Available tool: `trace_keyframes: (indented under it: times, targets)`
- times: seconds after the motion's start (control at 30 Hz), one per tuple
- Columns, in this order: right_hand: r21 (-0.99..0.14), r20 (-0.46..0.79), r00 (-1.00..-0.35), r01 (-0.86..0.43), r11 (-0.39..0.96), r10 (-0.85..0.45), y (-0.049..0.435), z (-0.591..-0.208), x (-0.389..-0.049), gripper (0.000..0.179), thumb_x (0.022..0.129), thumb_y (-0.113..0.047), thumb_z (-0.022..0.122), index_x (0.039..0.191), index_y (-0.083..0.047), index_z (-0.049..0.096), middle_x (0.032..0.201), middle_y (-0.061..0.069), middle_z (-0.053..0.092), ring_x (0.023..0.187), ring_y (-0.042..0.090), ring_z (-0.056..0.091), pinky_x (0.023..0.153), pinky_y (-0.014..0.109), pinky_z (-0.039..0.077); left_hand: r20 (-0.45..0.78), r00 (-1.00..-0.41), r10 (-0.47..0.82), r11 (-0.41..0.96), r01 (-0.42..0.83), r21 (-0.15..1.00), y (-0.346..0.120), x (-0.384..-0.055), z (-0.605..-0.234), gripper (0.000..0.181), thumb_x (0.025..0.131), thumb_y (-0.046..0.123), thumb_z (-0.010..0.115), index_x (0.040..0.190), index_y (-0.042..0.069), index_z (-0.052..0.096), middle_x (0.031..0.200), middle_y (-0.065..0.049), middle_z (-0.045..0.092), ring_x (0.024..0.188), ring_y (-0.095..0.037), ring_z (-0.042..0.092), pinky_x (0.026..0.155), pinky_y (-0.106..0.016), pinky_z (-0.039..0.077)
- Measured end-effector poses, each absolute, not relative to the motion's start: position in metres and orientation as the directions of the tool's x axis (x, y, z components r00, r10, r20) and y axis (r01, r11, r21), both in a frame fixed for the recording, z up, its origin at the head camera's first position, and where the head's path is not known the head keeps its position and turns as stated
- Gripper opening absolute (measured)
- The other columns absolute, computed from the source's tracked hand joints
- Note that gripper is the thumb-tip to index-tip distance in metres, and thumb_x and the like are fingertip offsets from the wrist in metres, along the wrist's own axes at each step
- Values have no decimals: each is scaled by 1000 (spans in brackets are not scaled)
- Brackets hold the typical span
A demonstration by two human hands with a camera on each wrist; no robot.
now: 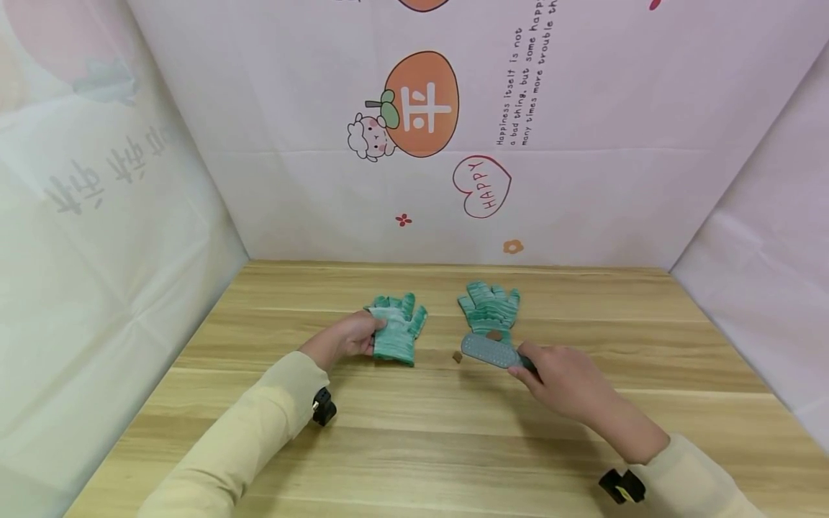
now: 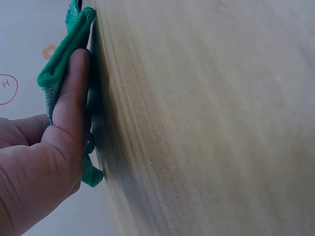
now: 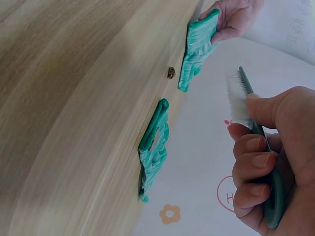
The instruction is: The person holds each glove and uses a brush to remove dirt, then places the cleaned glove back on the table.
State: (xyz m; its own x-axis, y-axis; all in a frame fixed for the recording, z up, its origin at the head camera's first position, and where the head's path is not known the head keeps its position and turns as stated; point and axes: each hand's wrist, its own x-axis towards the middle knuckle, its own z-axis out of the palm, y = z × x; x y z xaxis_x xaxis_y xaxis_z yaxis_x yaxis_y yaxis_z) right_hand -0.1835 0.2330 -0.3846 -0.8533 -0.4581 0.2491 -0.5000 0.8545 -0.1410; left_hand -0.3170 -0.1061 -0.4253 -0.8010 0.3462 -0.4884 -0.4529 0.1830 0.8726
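Note:
My left hand (image 1: 357,333) pinches a green-and-white knit glove (image 1: 395,334) by its side, thumb on top and fingers underneath, as the left wrist view shows. In my right hand (image 1: 562,379) is a small brush (image 1: 490,350) with a dark green handle and pale bristles (image 3: 237,101), held above the table with the bristles facing down. Just beyond the brush, a second matching glove (image 1: 490,308) lies flat with a brown bit (image 1: 495,335) near its cuff. Between the gloves, a small brown piece (image 1: 457,357) sits on the wood.
The wooden table (image 1: 388,446) reaches back to a white printed sheet (image 1: 311,180) that hangs behind it. More white sheeting (image 1: 110,237) stands at the left, and at the right too. A black wrist camera (image 1: 622,486) hangs by the right sleeve.

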Motion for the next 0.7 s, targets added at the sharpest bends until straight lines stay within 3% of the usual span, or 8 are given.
trace_keyframes:
  times: [0.4, 0.7]
  targets:
    - [-132, 252, -850, -504, 854, -463, 232, -384, -183, 23, 92, -29, 68, 83, -14, 53, 56, -10, 36, 48, 4, 32, 44, 22, 24, -522, -794, 311, 233, -468, 852, -110, -312, -425, 25, 107, 11, 36, 118, -7, 49, 94, -15, 66, 79, -19, 68, 77, -37, 57]
    - [-138, 245, -852, -503, 853, -463, 231, -385, -184, 22, 93, -29, 68, 85, -13, 55, 57, -11, 37, 48, 4, 33, 43, 22, 25, -525, -805, 278, 273, -458, 846, -112, -309, -425, 23, 106, 9, 38, 123, -4, 47, 93, -17, 67, 76, -22, 69, 75, -40, 57]
